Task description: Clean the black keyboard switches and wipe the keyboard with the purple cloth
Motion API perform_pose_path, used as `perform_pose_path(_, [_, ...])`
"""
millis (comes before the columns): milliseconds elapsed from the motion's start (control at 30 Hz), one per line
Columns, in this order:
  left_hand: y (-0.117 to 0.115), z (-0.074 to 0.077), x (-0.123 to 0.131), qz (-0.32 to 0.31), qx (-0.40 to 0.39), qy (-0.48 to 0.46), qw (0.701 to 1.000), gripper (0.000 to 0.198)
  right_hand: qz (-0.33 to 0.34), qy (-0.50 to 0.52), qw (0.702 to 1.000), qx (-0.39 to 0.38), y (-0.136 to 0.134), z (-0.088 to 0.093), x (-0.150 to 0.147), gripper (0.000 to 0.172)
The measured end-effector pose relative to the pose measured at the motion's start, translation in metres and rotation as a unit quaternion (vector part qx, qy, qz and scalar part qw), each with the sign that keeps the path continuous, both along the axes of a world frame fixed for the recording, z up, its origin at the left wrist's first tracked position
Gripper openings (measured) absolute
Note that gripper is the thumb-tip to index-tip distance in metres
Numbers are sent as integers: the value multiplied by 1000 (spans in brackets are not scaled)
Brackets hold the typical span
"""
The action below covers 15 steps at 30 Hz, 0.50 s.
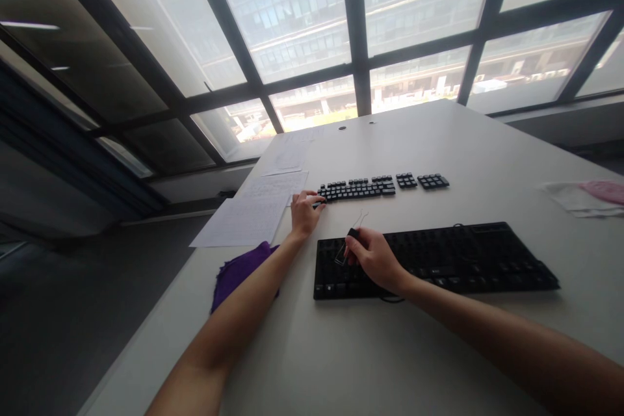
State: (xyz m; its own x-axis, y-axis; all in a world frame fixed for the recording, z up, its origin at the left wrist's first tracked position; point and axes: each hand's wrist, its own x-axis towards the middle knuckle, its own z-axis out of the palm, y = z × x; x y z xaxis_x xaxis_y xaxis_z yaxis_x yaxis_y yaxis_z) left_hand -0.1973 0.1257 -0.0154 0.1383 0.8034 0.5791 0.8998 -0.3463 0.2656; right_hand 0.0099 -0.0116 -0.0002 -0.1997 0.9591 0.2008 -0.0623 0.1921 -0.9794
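My left hand (pixel 305 213) is at the left end of loose black keycaps (pixel 358 190) laid out in keyboard rows. Its thumb and fingers close around a dark keycap (pixel 318 204) at the corner of the lowest row. A wire keycap puller (pixel 353 233) with a black handle is gripped in my right hand (pixel 377 257). Its wire ends stick out both above and below that hand. Beneath the right hand lies a black keyboard (pixel 468 260), its surface dark and hard to make out in detail.
Left of the keycaps, printed paper sheets (pixel 248 211) overlap along the table edge. A purple cloth (pixel 238 273) lies beside my left forearm. On the right of the white table (pixel 312 364) is a white and pink cloth (pixel 585 198). Large windows (pixel 292 13) stand behind.
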Motion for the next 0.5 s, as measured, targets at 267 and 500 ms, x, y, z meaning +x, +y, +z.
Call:
perform_pose_path(267, [-3,2,-2,-3,10,-11,1000,14,-6,14,1000,4,0,0,0,29])
perform_pose_path(500, [1,-3,3,4,13,10,1000,12,-10,5,1000,7,0,0,-1,31])
